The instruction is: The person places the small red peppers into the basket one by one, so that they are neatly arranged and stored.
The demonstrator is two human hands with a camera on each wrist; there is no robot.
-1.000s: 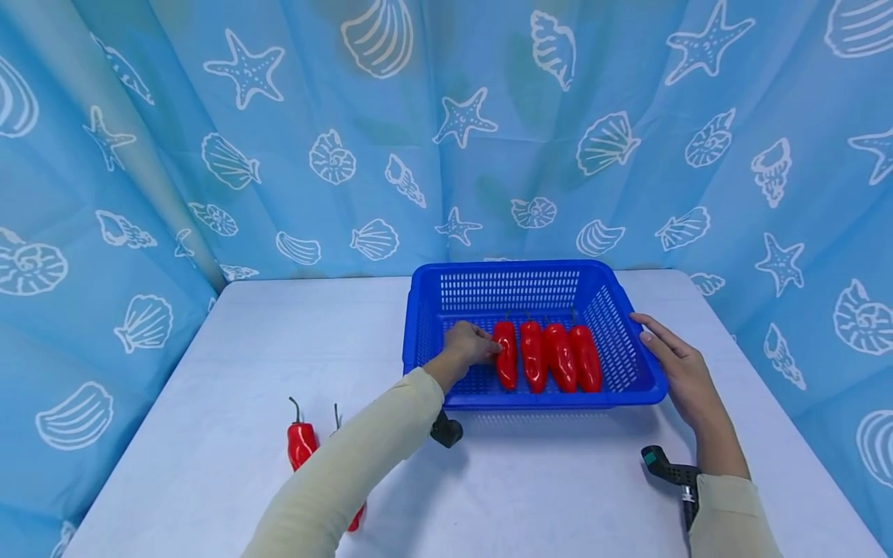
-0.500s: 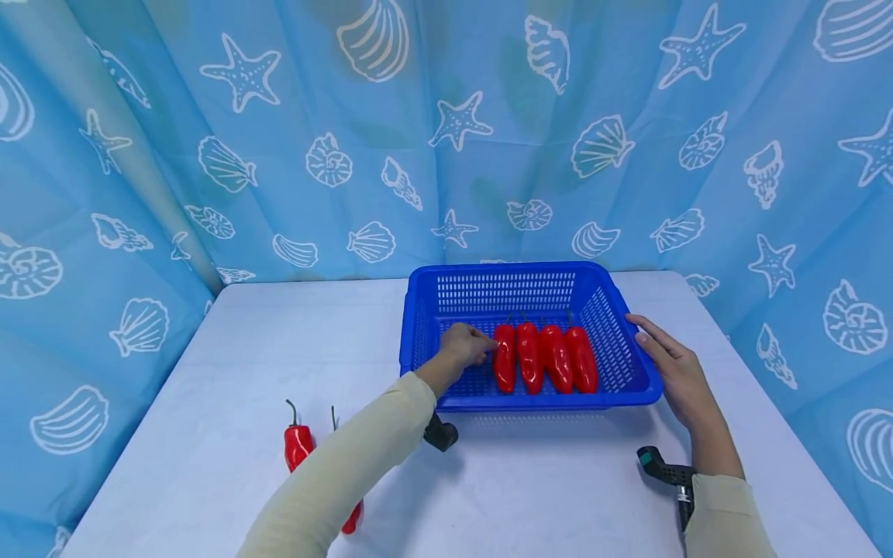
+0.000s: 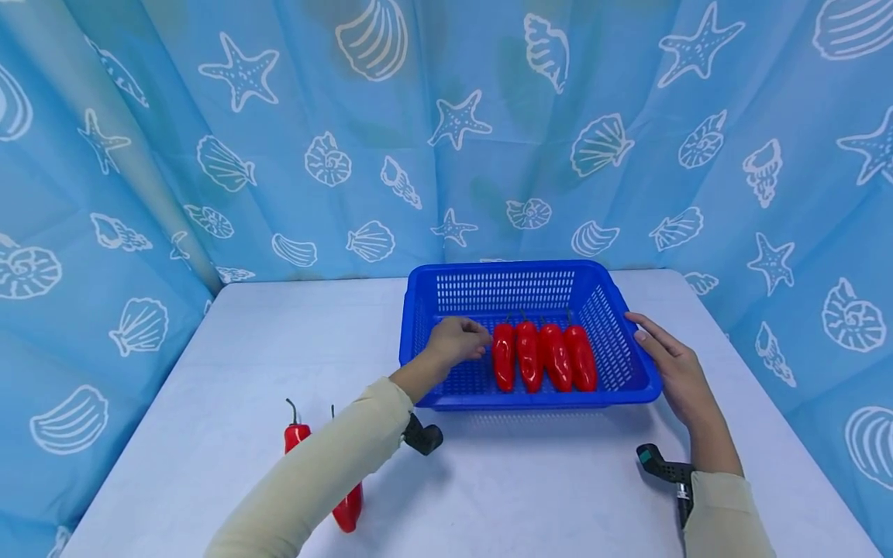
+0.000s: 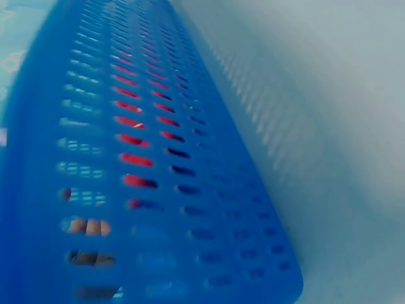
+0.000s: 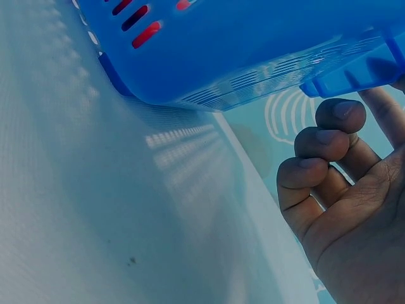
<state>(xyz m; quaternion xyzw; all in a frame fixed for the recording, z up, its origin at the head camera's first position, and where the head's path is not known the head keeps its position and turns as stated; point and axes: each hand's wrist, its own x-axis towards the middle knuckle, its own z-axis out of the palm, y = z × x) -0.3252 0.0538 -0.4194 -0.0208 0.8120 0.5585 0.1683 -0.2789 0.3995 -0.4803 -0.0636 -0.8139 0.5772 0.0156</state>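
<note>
A blue plastic basket (image 3: 530, 399) with slotted walls stands on the table. Inside it, several red peppers (image 3: 528, 356) lie side by side, stems toward the back. My left hand (image 3: 453, 341) hovers in the basket's left part, fingers bent and holding nothing, just left of the leftmost pepper (image 3: 503, 356). At the right end, my right hand (image 3: 677, 372) holds the rim with index finger and thumb; in the right wrist view its other fingers (image 5: 323, 144) curl below the rim without holding anything. Through the slots of the basket wall (image 4: 158, 247), the left wrist view shows red patches.
Two more red peppers, one upper (image 3: 296, 435) and one lower (image 3: 347, 509), lie on the white table (image 3: 293, 341) at the left, partly covered by the left sleeve (image 3: 328, 465). A blue curtain (image 3: 418, 139) with shells and starfish hangs behind. Black wrist devices (image 3: 424, 435) sit by both forearms.
My left hand has let go of the leftmost pepper and drawn back to the left. That pepper now lies nearer its neighbour. My right hand keeps its place at the basket rim.
</note>
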